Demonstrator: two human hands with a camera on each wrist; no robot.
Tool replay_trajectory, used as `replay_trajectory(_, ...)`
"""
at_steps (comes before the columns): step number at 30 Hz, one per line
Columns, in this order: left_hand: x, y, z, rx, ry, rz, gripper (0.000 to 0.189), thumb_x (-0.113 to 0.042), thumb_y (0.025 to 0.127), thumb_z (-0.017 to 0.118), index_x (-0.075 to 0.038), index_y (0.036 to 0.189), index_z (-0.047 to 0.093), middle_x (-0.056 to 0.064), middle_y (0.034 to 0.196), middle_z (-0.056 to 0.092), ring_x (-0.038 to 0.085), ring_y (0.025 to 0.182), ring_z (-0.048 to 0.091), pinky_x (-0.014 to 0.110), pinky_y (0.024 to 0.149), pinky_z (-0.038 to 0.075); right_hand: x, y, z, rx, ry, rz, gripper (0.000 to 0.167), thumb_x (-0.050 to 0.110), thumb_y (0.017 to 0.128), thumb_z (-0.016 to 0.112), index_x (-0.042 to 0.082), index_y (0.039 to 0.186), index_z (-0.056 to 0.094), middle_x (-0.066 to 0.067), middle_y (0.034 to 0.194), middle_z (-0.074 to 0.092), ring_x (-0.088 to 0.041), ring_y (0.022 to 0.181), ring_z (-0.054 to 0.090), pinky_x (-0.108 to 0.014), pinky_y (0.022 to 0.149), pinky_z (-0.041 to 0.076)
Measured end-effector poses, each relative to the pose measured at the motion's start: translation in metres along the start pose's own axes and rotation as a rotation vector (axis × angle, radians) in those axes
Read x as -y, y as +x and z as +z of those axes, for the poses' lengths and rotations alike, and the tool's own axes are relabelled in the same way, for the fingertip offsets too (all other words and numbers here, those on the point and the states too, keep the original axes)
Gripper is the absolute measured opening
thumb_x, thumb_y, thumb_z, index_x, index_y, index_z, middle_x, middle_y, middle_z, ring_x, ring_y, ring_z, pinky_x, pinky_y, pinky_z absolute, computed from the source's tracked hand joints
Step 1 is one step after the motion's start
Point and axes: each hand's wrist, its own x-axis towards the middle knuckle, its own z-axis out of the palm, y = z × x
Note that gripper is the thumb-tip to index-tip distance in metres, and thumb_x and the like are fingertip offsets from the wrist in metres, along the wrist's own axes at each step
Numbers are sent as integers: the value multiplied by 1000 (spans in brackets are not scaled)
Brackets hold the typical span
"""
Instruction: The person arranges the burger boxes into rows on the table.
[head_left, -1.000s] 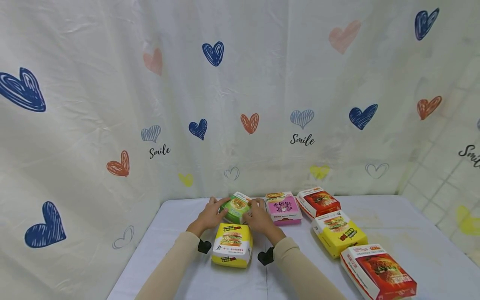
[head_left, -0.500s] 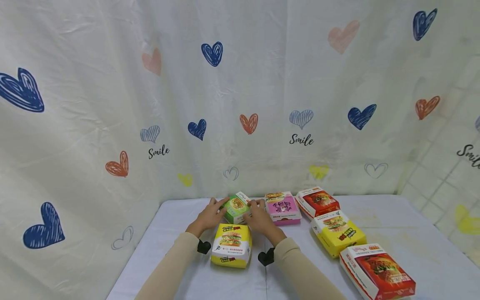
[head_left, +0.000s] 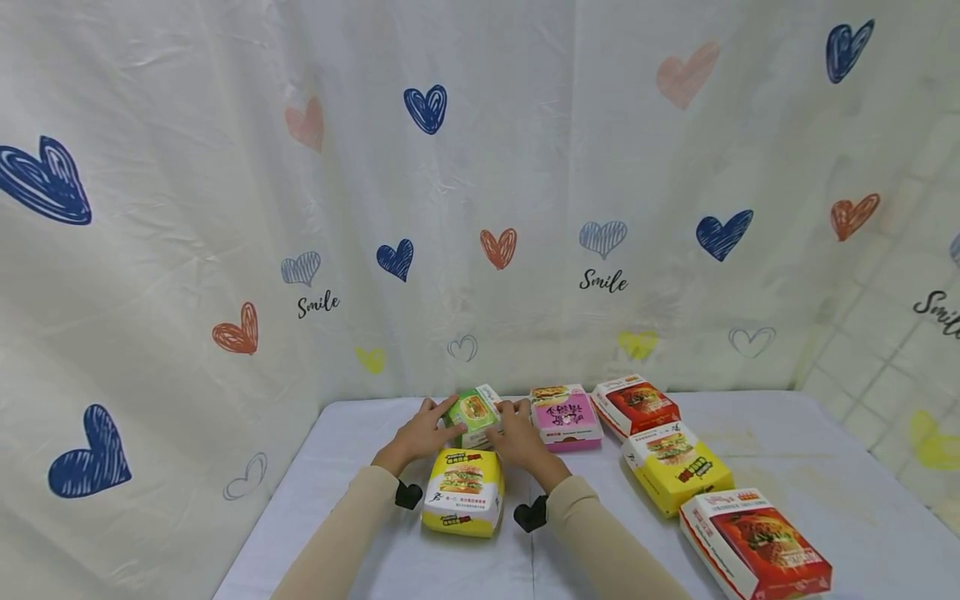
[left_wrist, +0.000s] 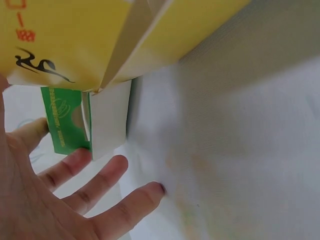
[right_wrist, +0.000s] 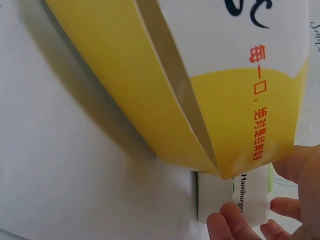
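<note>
Between my hands at the back of the table, a green and white burger box (head_left: 474,414) lies flat. My left hand (head_left: 415,436) touches its left side with spread, fairly straight fingers; in the left wrist view, fingertips (left_wrist: 80,155) meet the green edge. From the right, my right hand (head_left: 519,437) has its fingers against the box, with fingertips (right_wrist: 235,217) along the white side in the right wrist view. A yellow and white burger box (head_left: 463,492) stands in front, between my wrists, and hides part of the green box in both wrist views.
A pink burger box (head_left: 566,417) lies just right of my right hand. Farther right, a red box (head_left: 637,404), a yellow box (head_left: 678,465) and a larger red box (head_left: 757,542) form a slanting line. A heart-printed curtain (head_left: 525,167) hangs behind the white table (head_left: 337,467).
The green burger box has turned slightly clockwise between my hands. My fingers have shifted a little with it, and the other boxes have stayed in place.
</note>
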Motion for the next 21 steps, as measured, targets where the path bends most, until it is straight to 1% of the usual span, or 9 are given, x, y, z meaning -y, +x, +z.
replay_trajectory(3, 0, 0, 0, 10, -2, -5, 85, -71, 91, 57, -32, 162, 30, 11, 133, 47, 26, 104, 58, 54, 93, 51, 1, 0, 0, 1, -4, 4, 53, 23, 102, 61, 3, 148, 43, -27, 148, 28, -34, 104, 59, -48, 91, 54)
replay_trajectory(7, 1, 0, 0, 16, -1, 0, 86, -69, 91, 60, -32, 162, 30, 10, 134, 48, 22, 97, 58, 49, 85, 52, 1, 1, 1, 5, -4, 23, 53, 24, 103, 60, 3, 148, 42, -27, 151, 27, -35, 108, 58, -49, 95, 54)
replay_trajectory(10, 1, 1, 0, 18, -4, 4, 84, -67, 92, 60, -31, 162, 31, 10, 136, 49, 21, 97, 57, 47, 82, 51, 0, 2, 2, 10, -7, 34, 53, 25, 103, 59, 4, 148, 41, -27, 153, 26, -37, 111, 57, -51, 96, 53)
replay_trajectory(12, 1, 1, -1, 17, -10, 1, 82, -65, 93, 60, -31, 161, 31, 11, 140, 49, 23, 101, 59, 48, 84, 52, 0, 2, 3, 11, -3, 36, 51, 24, 104, 57, 4, 148, 40, -27, 154, 27, -38, 112, 56, -52, 97, 53)
replay_trajectory(15, 2, 1, -1, 18, -26, -3, 79, -63, 94, 59, -32, 161, 31, 13, 148, 47, 27, 110, 61, 53, 90, 53, 0, 3, 3, 9, 5, 31, 48, 21, 104, 56, 3, 146, 41, -28, 153, 30, -37, 112, 56, -52, 97, 52)
replay_trajectory(19, 3, 2, 0, 21, -47, -12, 75, -59, 96, 59, -34, 161, 32, 15, 155, 43, 35, 121, 62, 60, 98, 51, 0, 3, 4, 1, 20, 27, 43, 18, 104, 54, 4, 143, 43, -28, 148, 35, -36, 108, 56, -51, 94, 53)
replay_trajectory(21, 4, 2, 0, 21, -62, -11, 73, -57, 97, 59, -34, 161, 32, 16, 158, 41, 38, 124, 61, 62, 100, 49, 0, 3, 4, -1, 10, 31, 44, 19, 105, 53, 5, 145, 42, -27, 148, 35, -34, 107, 57, -49, 92, 54)
